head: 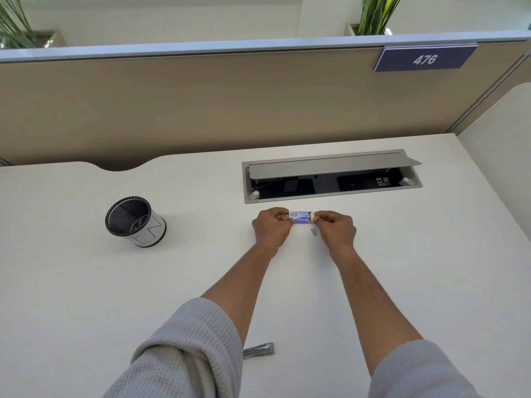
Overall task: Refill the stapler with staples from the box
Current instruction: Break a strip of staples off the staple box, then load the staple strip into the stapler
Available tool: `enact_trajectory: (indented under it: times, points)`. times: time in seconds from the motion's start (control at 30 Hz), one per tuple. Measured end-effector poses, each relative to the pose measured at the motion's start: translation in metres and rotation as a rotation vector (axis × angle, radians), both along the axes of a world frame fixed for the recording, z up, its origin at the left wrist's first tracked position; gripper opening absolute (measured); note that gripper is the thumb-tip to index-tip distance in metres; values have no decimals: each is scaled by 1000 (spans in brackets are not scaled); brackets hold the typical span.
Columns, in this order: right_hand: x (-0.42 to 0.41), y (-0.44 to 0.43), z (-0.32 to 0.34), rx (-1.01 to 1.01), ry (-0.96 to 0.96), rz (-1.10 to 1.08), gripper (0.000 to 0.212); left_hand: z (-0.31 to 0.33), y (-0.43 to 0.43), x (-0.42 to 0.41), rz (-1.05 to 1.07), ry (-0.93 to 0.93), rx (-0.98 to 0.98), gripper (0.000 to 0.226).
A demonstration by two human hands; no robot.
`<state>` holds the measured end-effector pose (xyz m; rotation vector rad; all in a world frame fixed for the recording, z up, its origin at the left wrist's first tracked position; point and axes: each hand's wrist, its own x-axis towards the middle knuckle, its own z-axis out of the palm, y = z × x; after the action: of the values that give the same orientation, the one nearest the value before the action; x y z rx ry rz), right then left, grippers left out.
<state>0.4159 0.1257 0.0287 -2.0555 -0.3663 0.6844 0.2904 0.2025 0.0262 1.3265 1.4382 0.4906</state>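
A small blue and white staple box (300,218) rests on the white desk, gripped at both ends. My left hand (271,226) pinches its left end and my right hand (336,228) pinches its right end. A short grey strip of staples (314,232) lies on the desk just below the box, beside my right hand. The metal stapler (258,350) lies near the front of the desk, partly hidden behind my left sleeve.
A black mesh pen cup (135,221) stands to the left. An open cable tray with a raised grey lid (330,175) is set in the desk just behind the box. A beige partition (201,104) closes off the back.
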Motion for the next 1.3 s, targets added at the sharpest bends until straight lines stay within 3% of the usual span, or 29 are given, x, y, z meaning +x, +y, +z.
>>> enact_trajectory:
  times: [0.53, 0.87, 1.07, 1.3]
  points:
    - [-2, -2, -1, -28, 7, 98, 24, -8, 3, 2, 12, -8, -32, 28]
    - [-20, -28, -2, -89, -278, 214, 22, 0, -10, -22, 72, -78, -123, 31]
    - [-36, -39, 6, -133, -237, 195, 14, 10, -27, -64, 55, -20, -105, 17]
    - [-80, -79, 31, 18, -99, 210, 4, 28, -43, -137, -123, 10, -58, 12]
